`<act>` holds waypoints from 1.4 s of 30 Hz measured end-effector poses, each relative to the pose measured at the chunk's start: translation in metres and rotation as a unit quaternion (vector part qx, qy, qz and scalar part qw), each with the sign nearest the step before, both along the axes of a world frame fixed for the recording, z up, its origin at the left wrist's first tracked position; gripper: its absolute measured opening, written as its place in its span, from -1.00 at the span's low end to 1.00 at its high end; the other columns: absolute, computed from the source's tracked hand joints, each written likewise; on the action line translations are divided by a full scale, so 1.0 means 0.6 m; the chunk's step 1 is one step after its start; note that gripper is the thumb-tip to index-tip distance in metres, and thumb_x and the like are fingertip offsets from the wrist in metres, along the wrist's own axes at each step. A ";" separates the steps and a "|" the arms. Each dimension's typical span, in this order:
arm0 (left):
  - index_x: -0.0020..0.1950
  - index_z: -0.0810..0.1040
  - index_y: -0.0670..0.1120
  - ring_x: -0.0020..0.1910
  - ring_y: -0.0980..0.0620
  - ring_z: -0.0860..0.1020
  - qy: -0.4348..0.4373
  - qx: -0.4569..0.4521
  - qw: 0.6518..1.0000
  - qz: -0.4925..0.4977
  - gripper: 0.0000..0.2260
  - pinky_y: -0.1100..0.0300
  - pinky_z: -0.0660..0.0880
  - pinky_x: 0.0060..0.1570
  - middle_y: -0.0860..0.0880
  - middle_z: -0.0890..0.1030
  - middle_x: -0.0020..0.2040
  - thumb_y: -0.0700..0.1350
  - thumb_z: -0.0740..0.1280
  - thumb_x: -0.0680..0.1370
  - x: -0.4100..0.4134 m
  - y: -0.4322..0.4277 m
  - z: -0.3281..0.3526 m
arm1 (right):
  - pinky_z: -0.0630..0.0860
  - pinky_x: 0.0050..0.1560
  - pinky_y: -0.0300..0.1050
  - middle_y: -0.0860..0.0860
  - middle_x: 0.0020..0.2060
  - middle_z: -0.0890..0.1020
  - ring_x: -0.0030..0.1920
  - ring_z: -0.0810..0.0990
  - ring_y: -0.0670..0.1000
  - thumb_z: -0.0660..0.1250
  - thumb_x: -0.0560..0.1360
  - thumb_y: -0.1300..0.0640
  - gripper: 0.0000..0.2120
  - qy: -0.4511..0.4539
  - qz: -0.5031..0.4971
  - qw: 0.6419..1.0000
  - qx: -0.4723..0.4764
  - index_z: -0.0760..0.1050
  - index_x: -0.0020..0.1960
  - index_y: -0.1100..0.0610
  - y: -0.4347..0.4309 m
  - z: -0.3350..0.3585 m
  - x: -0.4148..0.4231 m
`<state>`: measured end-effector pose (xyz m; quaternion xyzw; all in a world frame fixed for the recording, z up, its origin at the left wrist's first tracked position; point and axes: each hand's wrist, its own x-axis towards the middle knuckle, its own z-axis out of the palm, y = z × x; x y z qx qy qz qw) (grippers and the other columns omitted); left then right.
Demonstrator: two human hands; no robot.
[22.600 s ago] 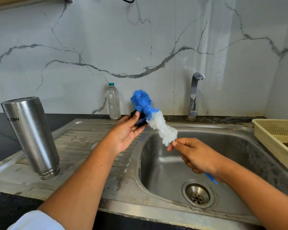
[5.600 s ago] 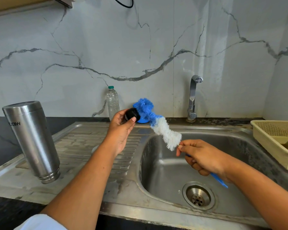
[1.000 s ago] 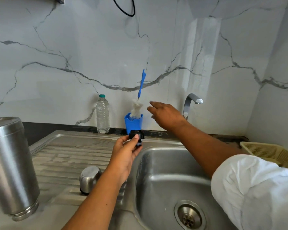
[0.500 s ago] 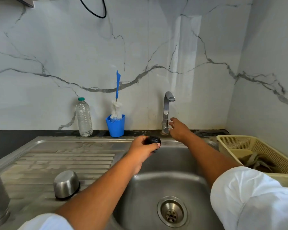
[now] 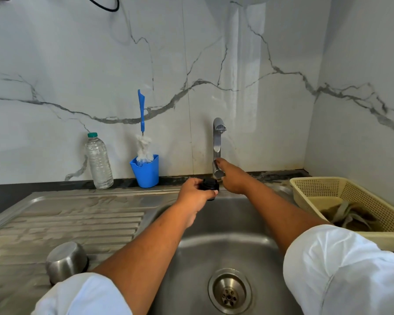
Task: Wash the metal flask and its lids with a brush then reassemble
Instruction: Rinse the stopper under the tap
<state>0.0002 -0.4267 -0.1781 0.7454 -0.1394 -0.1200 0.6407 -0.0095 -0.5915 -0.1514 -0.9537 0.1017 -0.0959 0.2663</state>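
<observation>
Your left hand [image 5: 195, 197] pinches the small black plastic lid [image 5: 210, 188] at centre frame, over the far rim of the stainless steel sink basin [image 5: 237, 228]. The curved chrome tap [image 5: 217, 142] has its spout straight above the lid and slightly right. The lid is already almost under where water would fall, so it probably needs only a short shift right and down-frame.

Your right hand [image 5: 231, 179] is at the tap's base with one finger laid up the stem; whether it grips the lever cannot be told. The two hands are just beside each other, so the open room is lower, inside the basin.

The domed steel outer lid [image 5: 66, 261] sits mouth-down on the ribbed drainboard [image 5: 77, 223] at lower left, well away from both hands. The flask body is out of frame.
</observation>
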 end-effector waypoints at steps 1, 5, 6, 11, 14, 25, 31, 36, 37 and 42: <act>0.34 0.48 -0.11 0.22 -0.09 0.60 0.002 0.003 1.000 0.000 -0.49 -0.08 0.53 0.35 -0.10 0.64 0.22 -0.24 0.58 0.45 0.000 -0.001 -0.001 | 0.43 0.40 0.14 0.19 0.50 0.38 0.43 0.42 0.25 0.21 0.53 0.40 -0.23 0.011 0.013 1.000 -0.003 0.04 0.65 0.02 0.000 -0.001 0.003; 0.37 0.47 -0.10 0.23 -0.08 0.59 0.012 0.008 1.000 -0.004 -0.49 -0.07 0.53 0.35 -0.09 0.62 0.24 -0.25 0.56 0.48 -0.005 -0.011 -0.007 | 0.35 0.48 0.16 0.13 0.54 0.34 0.51 0.35 0.20 0.24 0.56 0.38 -0.19 0.022 0.041 0.999 -0.026 -0.02 0.67 -0.01 -0.014 -0.008 0.006; 0.37 0.47 -0.10 0.23 -0.08 0.59 0.020 0.008 1.000 -0.009 -0.49 -0.07 0.53 0.35 -0.09 0.62 0.24 -0.25 0.55 0.48 -0.007 -0.014 -0.011 | 0.35 0.49 0.14 0.11 0.54 0.36 0.52 0.36 0.18 0.24 0.58 0.38 -0.23 0.009 0.037 0.999 -0.007 0.02 0.67 -0.01 -0.014 -0.008 -0.001; 0.15 0.49 -0.03 0.14 -0.11 0.64 0.040 0.004 0.998 -0.037 -0.66 -0.10 0.59 0.26 -0.10 0.64 0.14 -0.28 0.53 0.50 -0.015 -0.026 -0.017 | 0.53 0.30 0.01 0.05 0.26 0.62 0.24 0.60 0.09 0.29 0.66 0.12 -0.68 -0.068 -0.039 0.991 0.111 0.47 0.41 0.11 -0.004 -0.009 -0.043; 0.09 0.55 -0.09 0.03 -0.08 0.70 0.037 -0.017 0.997 -0.061 -0.79 0.06 0.66 0.02 -0.14 0.70 0.05 -0.29 0.49 0.54 -0.030 -0.031 -0.014 | 0.61 -0.12 -0.08 0.11 -0.02 0.70 -0.13 0.66 0.04 0.27 0.67 -0.06 -0.72 0.054 -0.022 0.959 0.277 0.60 0.17 0.11 0.014 0.003 -0.084; 0.20 0.58 -0.05 0.04 0.01 0.65 -0.041 0.020 0.999 -0.013 -0.73 0.17 0.57 -0.05 -0.04 0.67 0.10 -0.15 0.53 0.54 -0.053 -0.021 -0.009 | 0.71 -0.10 -0.05 0.24 0.04 0.68 -0.08 0.72 0.10 0.28 0.66 -0.06 -0.62 0.021 -0.121 0.793 0.597 0.54 0.21 0.26 0.051 -0.017 -0.108; 0.20 0.64 -0.05 0.08 0.00 0.66 -0.035 0.011 0.999 -0.013 -0.79 -0.01 0.61 0.22 0.01 0.69 0.03 -0.19 0.48 0.57 -0.049 -0.015 -0.015 | 0.65 -0.19 -0.16 0.20 -0.16 0.67 -0.30 0.65 0.02 0.18 0.67 -0.20 -0.53 0.050 -0.188 0.771 0.606 0.54 0.07 0.21 0.068 -0.019 -0.108; 0.14 0.64 -0.03 0.07 -0.02 0.66 -0.048 0.017 0.999 0.014 -0.85 0.02 0.62 0.18 -0.03 0.70 0.06 -0.16 0.47 0.59 -0.041 -0.014 -0.012 | 0.62 -0.27 -0.19 0.23 -0.15 0.65 -0.32 0.61 0.00 0.22 0.65 -0.20 -0.52 0.049 -0.181 0.728 0.659 0.53 0.13 0.25 0.069 -0.021 -0.103; 0.16 0.64 -0.05 0.06 -0.02 0.66 -0.048 0.019 0.999 0.015 -0.84 0.04 0.62 0.16 -0.04 0.70 0.06 -0.18 0.45 0.60 -0.040 -0.014 -0.011 | 0.62 -0.26 -0.17 0.24 -0.13 0.64 -0.29 0.62 0.01 0.23 0.66 -0.17 -0.54 0.041 -0.176 0.716 0.674 0.53 0.12 0.26 0.072 -0.021 -0.104; 0.20 0.68 -0.08 0.08 0.00 0.65 -0.030 0.012 0.999 -0.003 -0.77 0.10 0.61 0.17 -0.04 0.71 0.06 -0.30 0.42 0.59 -0.038 -0.013 -0.013 | 0.66 -0.23 -0.13 0.26 -0.08 0.60 -0.20 0.63 0.09 0.16 0.72 0.02 -0.68 0.015 -0.156 0.694 0.703 0.51 0.15 0.28 0.078 -0.026 -0.110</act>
